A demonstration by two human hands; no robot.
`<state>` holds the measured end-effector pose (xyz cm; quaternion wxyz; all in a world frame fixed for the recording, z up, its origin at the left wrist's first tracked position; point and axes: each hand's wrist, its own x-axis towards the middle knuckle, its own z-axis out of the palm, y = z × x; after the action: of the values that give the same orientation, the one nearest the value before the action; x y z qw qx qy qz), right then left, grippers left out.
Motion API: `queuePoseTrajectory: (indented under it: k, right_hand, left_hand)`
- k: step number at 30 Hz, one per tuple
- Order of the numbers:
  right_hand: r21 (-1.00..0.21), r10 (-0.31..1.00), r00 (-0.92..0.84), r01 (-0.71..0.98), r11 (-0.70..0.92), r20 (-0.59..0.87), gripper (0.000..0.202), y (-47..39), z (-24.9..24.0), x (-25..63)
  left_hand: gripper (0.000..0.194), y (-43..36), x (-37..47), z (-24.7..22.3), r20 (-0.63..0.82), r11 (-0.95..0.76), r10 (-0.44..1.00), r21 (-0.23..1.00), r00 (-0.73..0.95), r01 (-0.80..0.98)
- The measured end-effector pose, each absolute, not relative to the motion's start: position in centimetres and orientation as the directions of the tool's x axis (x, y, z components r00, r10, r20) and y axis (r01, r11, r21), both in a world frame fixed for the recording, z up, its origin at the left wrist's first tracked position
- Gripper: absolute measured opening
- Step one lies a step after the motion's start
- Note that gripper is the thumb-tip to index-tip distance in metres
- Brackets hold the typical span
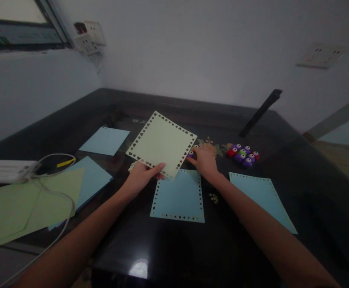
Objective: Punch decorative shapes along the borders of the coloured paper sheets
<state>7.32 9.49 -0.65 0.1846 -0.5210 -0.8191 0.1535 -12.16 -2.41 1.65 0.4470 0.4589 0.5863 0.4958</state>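
Note:
My left hand (141,177) grips the lower edge of a pale green paper sheet (161,145), its thumb on top. Small hearts, stars and other shapes are punched along the sheet's edges, and it is held tilted above the table. At its right corner my right hand (204,161) is closed around a small purple craft punch (191,153), partly hidden by the fingers and the paper. Beneath the green sheet lies a blue sheet (178,198) with punched edges. Several purple, red and green craft punches (243,156) stand clustered to the right of my right hand.
Another punched blue sheet (260,196) lies at right, a blue sheet (106,141) at back left. Green sheets (57,196), a white power strip (8,171) and a looping cable (72,204) occupy the left. Tiny paper bits (213,198) rest near my right forearm. A wall bounds the back.

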Motion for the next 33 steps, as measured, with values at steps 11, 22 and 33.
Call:
queuePoseTrajectory:
  k: [11, 22, 33]
  right_hand:
    - [-0.982, 0.908, -0.374, 0.062, -0.178, -0.188, 0.035, 1.6, 2.0, 16.5]
    - [-0.865, 0.838, -0.401, -0.181, -0.468, -0.370, 0.035, -1.8, 1.8, 18.7]
    - [-0.870, 0.824, -0.401, -0.116, -0.479, -0.400, 0.027, -2.3, 1.4, 17.8]
  left_hand:
    - [0.026, -3.2, -8.4, 1.0, -0.197, 0.216, 0.975, 0.947, -0.101, 0.237]
    - [0.037, -3.3, -2.5, 1.7, -0.218, 0.227, 0.974, 0.915, -0.065, 0.333]
    - [0.027, -3.8, -2.8, 1.7, -0.255, 0.255, 0.965, 0.879, -0.054, 0.402]
